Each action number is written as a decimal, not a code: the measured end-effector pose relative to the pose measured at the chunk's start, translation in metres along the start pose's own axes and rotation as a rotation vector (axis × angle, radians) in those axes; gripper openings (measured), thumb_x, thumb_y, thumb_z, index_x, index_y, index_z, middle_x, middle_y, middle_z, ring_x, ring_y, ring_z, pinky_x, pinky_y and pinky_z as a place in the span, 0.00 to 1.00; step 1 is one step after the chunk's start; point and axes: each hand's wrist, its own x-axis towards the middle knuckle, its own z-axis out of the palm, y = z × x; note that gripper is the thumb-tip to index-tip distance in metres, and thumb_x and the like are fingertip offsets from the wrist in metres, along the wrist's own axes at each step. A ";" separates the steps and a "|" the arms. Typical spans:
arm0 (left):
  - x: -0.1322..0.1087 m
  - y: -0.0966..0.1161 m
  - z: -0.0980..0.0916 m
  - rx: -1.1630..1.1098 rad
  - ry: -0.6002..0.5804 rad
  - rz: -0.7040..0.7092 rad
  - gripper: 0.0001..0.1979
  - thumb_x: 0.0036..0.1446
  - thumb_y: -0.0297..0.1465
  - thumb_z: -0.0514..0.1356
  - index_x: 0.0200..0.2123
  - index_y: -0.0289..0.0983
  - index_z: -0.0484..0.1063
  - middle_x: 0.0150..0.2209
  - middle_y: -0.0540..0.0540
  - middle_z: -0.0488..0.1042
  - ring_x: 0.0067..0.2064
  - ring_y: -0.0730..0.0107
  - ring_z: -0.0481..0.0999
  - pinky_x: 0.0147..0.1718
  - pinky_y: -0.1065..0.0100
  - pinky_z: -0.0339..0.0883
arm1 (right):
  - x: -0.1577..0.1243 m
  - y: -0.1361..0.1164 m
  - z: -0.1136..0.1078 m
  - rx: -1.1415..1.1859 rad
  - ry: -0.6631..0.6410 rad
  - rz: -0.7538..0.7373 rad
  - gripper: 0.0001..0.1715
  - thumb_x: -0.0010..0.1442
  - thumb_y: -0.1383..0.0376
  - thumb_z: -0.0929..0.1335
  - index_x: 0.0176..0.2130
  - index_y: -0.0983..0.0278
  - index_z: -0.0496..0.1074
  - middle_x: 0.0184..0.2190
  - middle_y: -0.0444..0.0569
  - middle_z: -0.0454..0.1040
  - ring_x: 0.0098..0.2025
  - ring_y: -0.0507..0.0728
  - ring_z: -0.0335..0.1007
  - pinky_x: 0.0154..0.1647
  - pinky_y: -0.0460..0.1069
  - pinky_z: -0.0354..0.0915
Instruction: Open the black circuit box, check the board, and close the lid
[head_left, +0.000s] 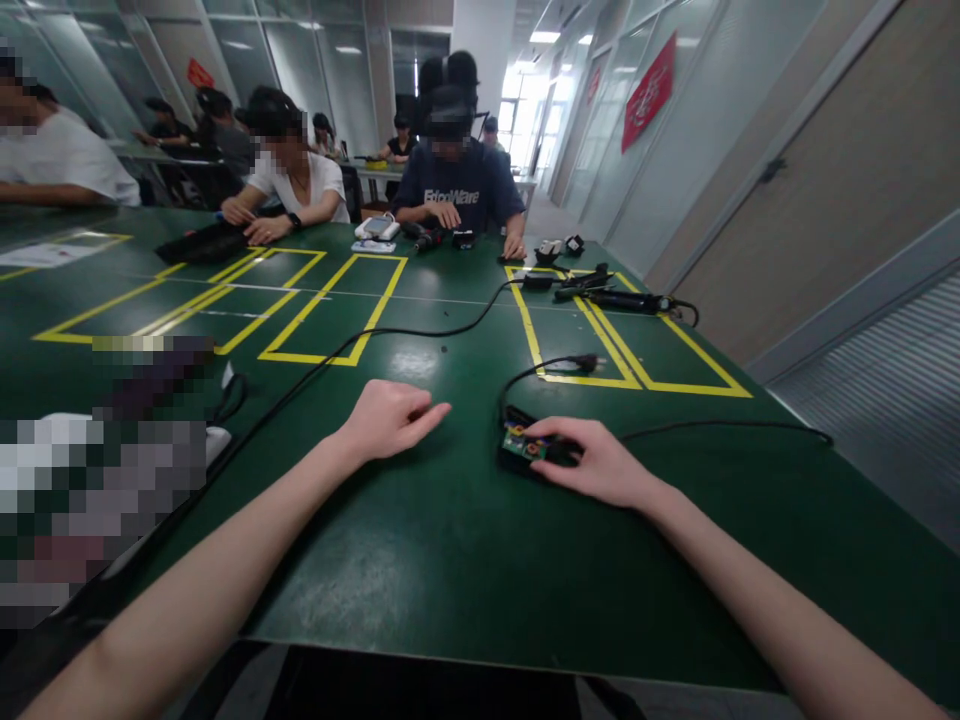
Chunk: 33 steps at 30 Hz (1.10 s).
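Note:
My right hand grips an opened black power adapter lying on the green table, thumb and fingers on either side of it. Inside the casing shows a green circuit board with a copper-coloured coil and a yellow part. A short cord with a black plug curves from the adapter's far side. Left of the adapter and apart from it, my left hand hovers over or rests on the table, fingers curled in and thumb stretched out. Whatever its fingers may hold is hidden.
Yellow tape rectangles mark the table. A long black cable crosses it. Black tools lie at the back right, a black tray at the back left. A blurred-out pile sits left. Co-workers sit opposite.

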 end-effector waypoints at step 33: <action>-0.009 0.016 0.017 -0.032 -0.177 0.164 0.38 0.52 0.59 0.68 0.57 0.39 0.75 0.57 0.36 0.71 0.55 0.48 0.75 0.56 0.52 0.69 | 0.001 -0.008 0.003 -0.178 0.076 -0.097 0.19 0.63 0.59 0.72 0.53 0.57 0.77 0.47 0.50 0.79 0.21 0.49 0.66 0.24 0.48 0.70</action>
